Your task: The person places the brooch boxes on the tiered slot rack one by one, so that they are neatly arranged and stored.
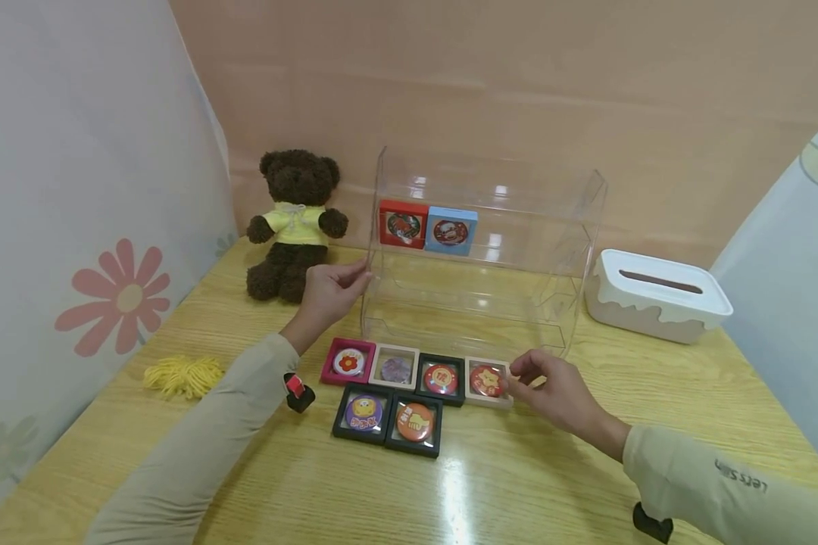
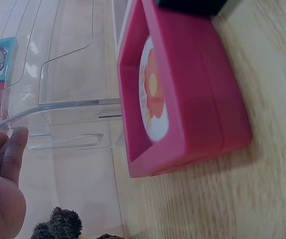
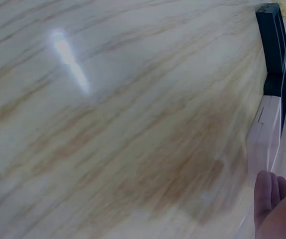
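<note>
A clear tiered display rack (image 1: 477, 303) stands on the table. My left hand (image 1: 330, 295) pinches its left side edge; the left wrist view shows the fingertips (image 2: 14, 149) at that clear edge. On the rack's upper tier sit a red framed badge (image 1: 404, 225) and a blue one (image 1: 451, 231), side by side. Before the rack lie a magenta framed badge (image 1: 348, 362), a cream one (image 1: 394, 369), a black one (image 1: 441, 378) and a cream one with a red star badge (image 1: 487, 381). My right hand (image 1: 552, 390) holds that last frame by its right edge.
Two black framed badges (image 1: 361, 413) lie in front of the row. A brown teddy bear (image 1: 296, 227) in yellow sits left of the rack, yellow yarn (image 1: 182, 376) lies nearer left, and a white-topped tissue box (image 1: 661, 295) stands at right.
</note>
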Available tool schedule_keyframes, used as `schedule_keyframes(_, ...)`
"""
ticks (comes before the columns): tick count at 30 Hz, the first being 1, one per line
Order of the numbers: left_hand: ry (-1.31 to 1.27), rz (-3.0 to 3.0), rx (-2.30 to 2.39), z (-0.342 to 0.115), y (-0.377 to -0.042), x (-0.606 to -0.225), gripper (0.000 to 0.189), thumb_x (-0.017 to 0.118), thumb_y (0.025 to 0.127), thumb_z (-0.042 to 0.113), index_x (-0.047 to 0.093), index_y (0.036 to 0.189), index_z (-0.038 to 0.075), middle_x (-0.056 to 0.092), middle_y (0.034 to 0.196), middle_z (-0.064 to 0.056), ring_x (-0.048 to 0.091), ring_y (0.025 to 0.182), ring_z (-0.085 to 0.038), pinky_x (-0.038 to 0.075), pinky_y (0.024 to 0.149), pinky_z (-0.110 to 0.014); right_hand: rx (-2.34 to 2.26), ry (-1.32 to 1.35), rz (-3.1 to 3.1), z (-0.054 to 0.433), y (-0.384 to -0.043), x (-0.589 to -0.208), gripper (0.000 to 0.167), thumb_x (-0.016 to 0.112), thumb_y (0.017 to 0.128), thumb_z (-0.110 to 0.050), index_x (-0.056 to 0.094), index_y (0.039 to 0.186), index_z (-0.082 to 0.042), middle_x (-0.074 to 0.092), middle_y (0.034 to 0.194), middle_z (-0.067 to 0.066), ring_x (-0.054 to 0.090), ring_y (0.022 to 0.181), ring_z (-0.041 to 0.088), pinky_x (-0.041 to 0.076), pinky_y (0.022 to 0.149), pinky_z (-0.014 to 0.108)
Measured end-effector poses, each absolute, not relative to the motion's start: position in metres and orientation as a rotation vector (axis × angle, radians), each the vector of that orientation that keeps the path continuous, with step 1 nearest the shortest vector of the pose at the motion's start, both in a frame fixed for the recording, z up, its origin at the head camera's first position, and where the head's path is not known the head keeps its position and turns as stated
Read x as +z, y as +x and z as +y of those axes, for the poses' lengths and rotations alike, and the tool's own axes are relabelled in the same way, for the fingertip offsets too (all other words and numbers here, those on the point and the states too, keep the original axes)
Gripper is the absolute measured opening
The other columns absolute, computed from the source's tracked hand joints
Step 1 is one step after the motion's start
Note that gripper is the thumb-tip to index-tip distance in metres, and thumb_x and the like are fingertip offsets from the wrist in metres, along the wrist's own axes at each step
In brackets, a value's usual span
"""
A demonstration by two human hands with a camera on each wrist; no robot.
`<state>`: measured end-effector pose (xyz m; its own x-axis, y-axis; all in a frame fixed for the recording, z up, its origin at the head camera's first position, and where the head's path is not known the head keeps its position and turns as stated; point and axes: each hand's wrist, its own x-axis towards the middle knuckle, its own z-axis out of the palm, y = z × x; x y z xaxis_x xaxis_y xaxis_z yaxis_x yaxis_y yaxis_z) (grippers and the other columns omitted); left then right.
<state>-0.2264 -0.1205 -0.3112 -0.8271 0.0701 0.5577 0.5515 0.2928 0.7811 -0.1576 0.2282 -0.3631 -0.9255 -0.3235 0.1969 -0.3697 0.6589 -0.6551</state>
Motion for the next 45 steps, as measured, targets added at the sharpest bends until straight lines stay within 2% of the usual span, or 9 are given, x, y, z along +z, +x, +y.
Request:
schedule_keyframes(8,-0.563,-2.133,-1.541,-0.120,-0.226,-0.312,0.022,0.065,0.086,-0.006,0.064,0.106,-0.016,0.065,0.094,-0.026,0.067,0.078,-0.037,0.051,0.058,-0.014,1.197,0.499,-2.881,0.234,-0.159,-0.372,0.038,0.079,0.080,-0.025,0.063,0.104,0.000,0.065,0.095,0.006,0.061,0.080,0.018,0.053,0.064,0.028)
schedule_keyframes(13,-0.577,-2.124,-1.544,-0.121,-0.227,-0.313,0.022,0.064,0.087,-0.007,0.063,0.106,-0.016,0.065,0.094,-0.026,0.067,0.078,-0.038,0.051,0.058,-0.014,1.253,0.489,-2.887,0.236,-0.162,-0.376,0.044,0.079,0.080,-0.024,0.062,0.109,0.002,0.064,0.098,0.008,0.060,0.081,0.018,0.052,0.065,0.028)
schedule_keyframes(19,-0.587,-2.119,-1.528,-0.121,-0.228,-0.313,0.021,0.064,0.087,-0.007,0.064,0.106,-0.016,0.065,0.093,-0.026,0.067,0.077,-0.038,0.051,0.058,-0.014,1.261,0.515,-2.915,0.239,-0.161,-0.375,0.058,0.078,0.080,-0.024,0.055,0.123,0.008,0.061,0.108,0.015,0.060,0.087,0.021,0.052,0.069,0.031)
schedule_keyframes(25,-0.581,-2.119,-1.518,-0.120,-0.227,-0.312,0.021,0.064,0.086,-0.008,0.063,0.106,-0.016,0.065,0.092,-0.027,0.067,0.076,-0.039,0.051,0.058,-0.014,1.317,0.536,-2.954,0.242,-0.161,-0.374,0.066,0.078,0.080,-0.027,0.050,0.129,0.007,0.058,0.114,0.016,0.058,0.092,0.023,0.052,0.072,0.030)
schedule_keyframes(32,-0.585,-2.110,-1.518,-0.124,-0.240,-0.327,0.021,0.065,0.087,-0.005,0.065,0.106,-0.014,0.066,0.092,-0.025,0.067,0.073,-0.038,0.050,0.055,-0.013,1.328,0.605,-2.955,0.242,-0.165,-0.375,0.068,0.082,0.076,-0.026,0.052,0.128,0.005,0.056,0.117,0.016,0.056,0.092,0.024,0.052,0.073,0.030)
schedule_keyframes(39,-0.589,-2.108,-1.508,-0.129,-0.257,-0.343,0.023,0.069,0.087,0.005,0.068,0.108,-0.005,0.069,0.093,-0.017,0.069,0.072,-0.025,0.053,0.055,-0.018,1.364,0.581,-2.931,0.242,-0.165,-0.375,0.065,0.085,0.071,-0.022,0.050,0.121,0.001,0.057,0.105,0.012,0.058,0.089,0.024,0.053,0.072,0.032)
schedule_keyframes(45,-0.577,-2.112,-1.546,-0.131,-0.256,-0.344,0.025,0.069,0.088,0.008,0.068,0.109,-0.003,0.069,0.094,-0.017,0.069,0.073,-0.027,0.053,0.053,-0.018,1.258,0.596,-2.903,0.241,-0.164,-0.372,0.061,0.088,0.067,-0.023,0.051,0.111,-0.003,0.060,0.093,0.007,0.059,0.082,0.021,0.053,0.065,0.029)
